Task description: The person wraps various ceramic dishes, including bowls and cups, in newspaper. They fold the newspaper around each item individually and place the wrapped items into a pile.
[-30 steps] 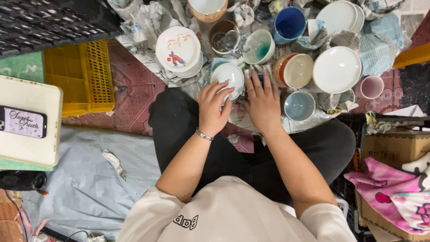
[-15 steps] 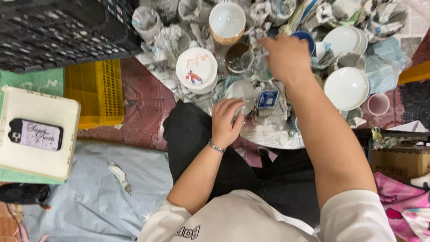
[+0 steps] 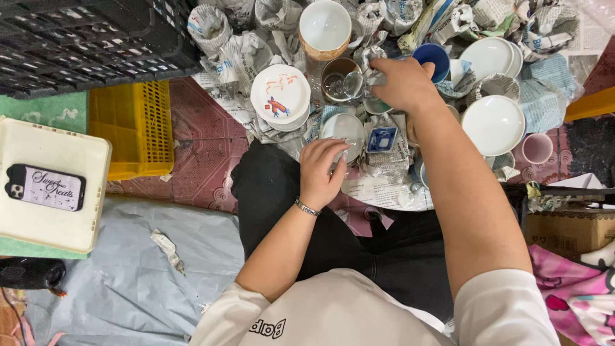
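1. Crockery lies spread on crumpled newspaper (image 3: 384, 189) in front of the seated person: glazed ceramic, smooth and round, mostly white.
2. Right hand (image 3: 402, 82) reaches forward with fingers curled together around a clear glass piece (image 3: 351, 83) and a wad of newspaper; the grip is closed on it, though the exact shape of the glass is hard to tell.
3. Just left of that hand and touching the glass stands a brown cup (image 3: 334, 75), its inside shiny.
4. Left hand (image 3: 322, 170) sits nearer the body, fingers bent and loosely together, resting on the rim of a small white bowl (image 3: 343, 128); a metal bracelet (image 3: 307, 207) circles the wrist.
5. Between the 2 hands lies a small square dish with a blue centre (image 3: 382, 139).
6. Left of the left hand is a stack of white plates with a red and blue painted figure (image 3: 280, 94).
7. Beyond the right hand stands a deep white bowl with a tan outside (image 3: 325, 27); just beside its knuckles is a blue cup (image 3: 433, 57).
8. Right of the right forearm lie a wide white bowl (image 3: 492, 124) and a pink cup (image 3: 537, 148).
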